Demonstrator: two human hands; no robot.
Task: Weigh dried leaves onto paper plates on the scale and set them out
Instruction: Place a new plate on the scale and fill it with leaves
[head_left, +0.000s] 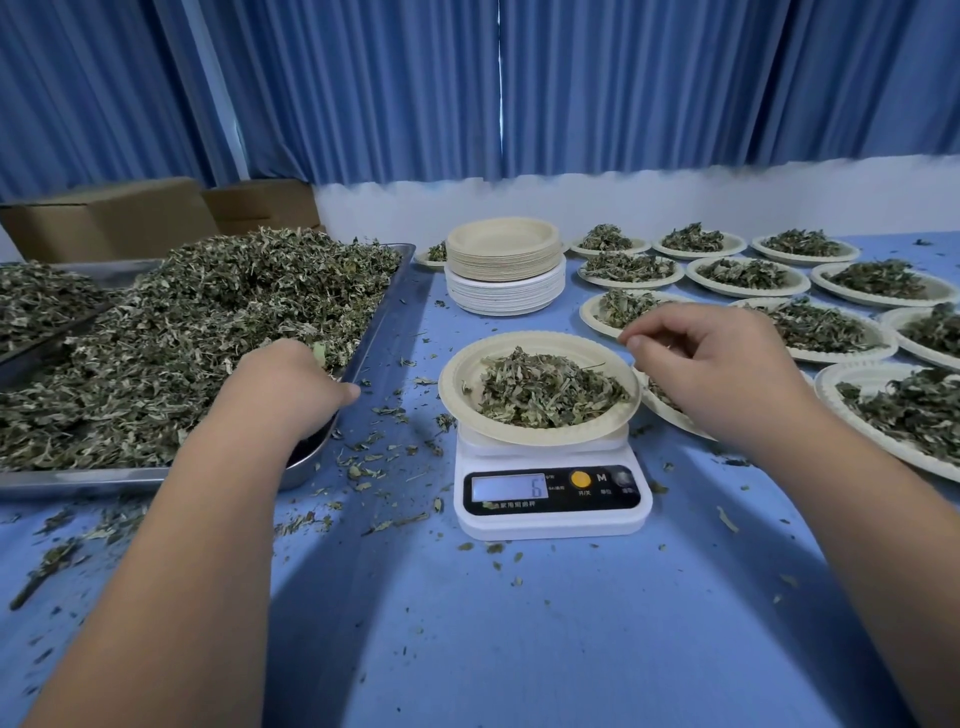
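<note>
Two hands: left (291, 379) in leaves (182, 338) at tray (385, 312) edge, grip hidden; right (722, 364) loosely curled by plate (456, 374) rim.

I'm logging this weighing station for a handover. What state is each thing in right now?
scale: on, display lit.
plate on the scale: loaded with dried leaves.
steel tray: heaped full.
plate stack: empty, nested.
plates at right: filled, set out.
left hand: reaching into the tray heap, fingers hidden.
right hand: fingers curled above the plate's rim; pinch unclear.
curtains: drawn shut.
</note>
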